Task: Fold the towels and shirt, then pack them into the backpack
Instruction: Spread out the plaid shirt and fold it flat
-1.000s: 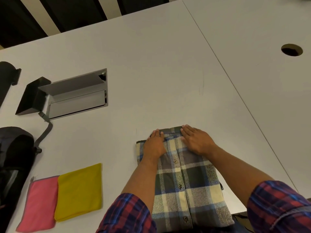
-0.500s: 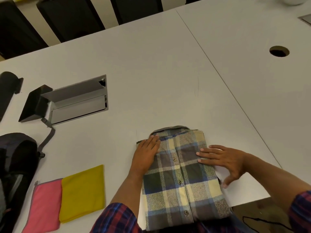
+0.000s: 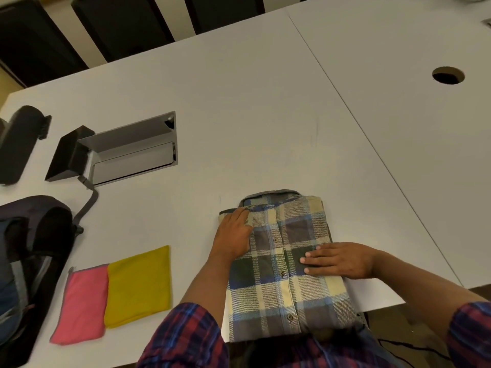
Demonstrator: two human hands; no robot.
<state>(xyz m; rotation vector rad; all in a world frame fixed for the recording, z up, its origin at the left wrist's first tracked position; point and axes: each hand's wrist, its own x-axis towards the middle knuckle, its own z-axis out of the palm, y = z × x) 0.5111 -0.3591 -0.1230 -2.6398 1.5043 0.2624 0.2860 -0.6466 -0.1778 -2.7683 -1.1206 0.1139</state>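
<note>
Plaid flannel, folded into a long rectangle with its button placket facing up, lay under both hands at the near edge of the table. The left hand [image 3: 233, 236] rested flat on the upper left part of the shirt [image 3: 285, 277], fingers straight and close together, pointing away from the person toward the collar; it gripped nothing. The right hand [image 3: 338, 260] lay flat across the shirt's middle from the right side, fingers extended leftward and pressed on the cloth just right of the buttons, likewise holding nothing. Both forearms emerged from rolled red-and-blue plaid sleeves [image 3: 186, 338]. The shirt's lower end overhung the edge of the white table [image 3: 239, 102]. To the left, well apart from the shirt, a folded yellow towel [image 3: 138, 285] lay beside a folded pink towel [image 3: 81, 301], their edges touching. Farther left, the dark backpack [image 3: 29, 264] lay on the table, its grey strap [image 3: 86, 203] running toward a recessed metal cable box [image 3: 132, 152]. A round cable hole [image 3: 448, 75] marked the adjoining tabletop at far right.
</note>
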